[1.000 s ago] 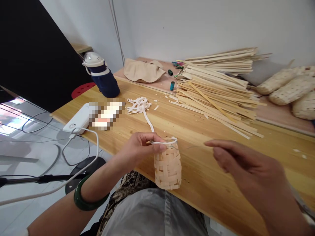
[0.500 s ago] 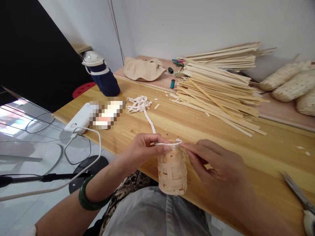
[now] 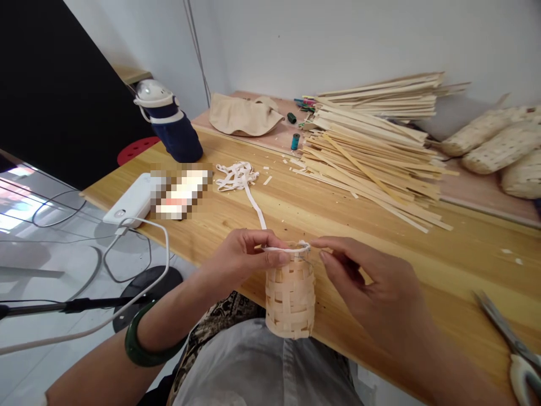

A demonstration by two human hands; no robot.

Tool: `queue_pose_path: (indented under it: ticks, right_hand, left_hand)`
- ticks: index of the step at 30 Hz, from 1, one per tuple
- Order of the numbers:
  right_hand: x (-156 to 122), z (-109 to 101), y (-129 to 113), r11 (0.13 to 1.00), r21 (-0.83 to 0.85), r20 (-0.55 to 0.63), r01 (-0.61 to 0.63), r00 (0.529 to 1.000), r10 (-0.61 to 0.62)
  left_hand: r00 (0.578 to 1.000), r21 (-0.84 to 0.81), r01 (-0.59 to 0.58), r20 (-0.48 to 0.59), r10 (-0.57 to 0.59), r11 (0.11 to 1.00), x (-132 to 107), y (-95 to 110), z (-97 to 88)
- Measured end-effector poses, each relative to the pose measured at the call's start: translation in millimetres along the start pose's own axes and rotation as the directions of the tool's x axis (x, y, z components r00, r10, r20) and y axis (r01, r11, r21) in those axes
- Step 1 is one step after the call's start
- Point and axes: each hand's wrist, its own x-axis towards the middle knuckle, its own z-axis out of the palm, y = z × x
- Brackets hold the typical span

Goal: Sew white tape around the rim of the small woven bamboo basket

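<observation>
A small woven wood-strip basket (image 3: 291, 301) stands upright in front of me, at the table's near edge. My left hand (image 3: 253, 255) is closed on its rim, thumb outside, pressing a narrow white fabric tape (image 3: 256, 211) along the edge. That tape runs back to a loose heap on the table. Just right of the rim is my right hand (image 3: 363, 270), thumb and index finger apart with a small gap between them; the other fingers curl under. Thin dark thread (image 3: 305, 260) shows by the rim's right side. Any needle is too small to make out.
Scissors (image 3: 505, 332) lie at right. Behind are wood strips (image 3: 372, 169), a teal thread spool (image 3: 295, 141), a beige cloth hat (image 3: 245, 115) and woven pieces (image 3: 486, 146). A blue-covered bottle (image 3: 175, 129), a power bank (image 3: 137, 197) with its cable and a blurred-out phone (image 3: 183, 194) are left.
My right thumb and index finger have parted and drawn slightly away from the rim. My left hand keeps its grip on the basket and tape. The whole view has shifted slightly.
</observation>
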Motion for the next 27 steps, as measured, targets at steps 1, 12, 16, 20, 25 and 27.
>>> queue_pose_path:
  ticks: [1,12,16,20,25,27]
  right_hand:
    - [0,2,-1,0.998,0.044,0.042,-0.052,0.998,0.051]
    - [3,0,-4,0.876,0.255,0.348,-0.410,0.884,0.313]
    - [4,-2,-5,0.851,0.296,0.386,-0.433,0.869,0.308]
    - [5,-1,0,0.866,0.280,0.395,-0.415,0.872,0.290]
    - [9,-3,13,0.798,0.371,0.477,-0.476,0.834,0.276]
    - [10,-5,18,0.753,0.407,0.507,-0.517,0.814,0.284]
  left_hand:
    - [1.000,-0.002,0.008,0.017,-0.008,1.000,-1,0,0.8]
    - [0.995,0.179,-0.052,0.089,0.036,0.983,-7,6,9.2]
    - [0.992,0.231,-0.085,0.107,0.062,0.969,-8,8,9.5]
    - [0.990,0.205,-0.088,0.127,0.063,0.975,-7,6,10.0]
    - [0.989,0.142,-0.099,0.127,0.081,0.985,-3,-1,9.9]
    - [0.986,0.133,-0.135,0.117,0.119,0.982,1,-1,7.6]
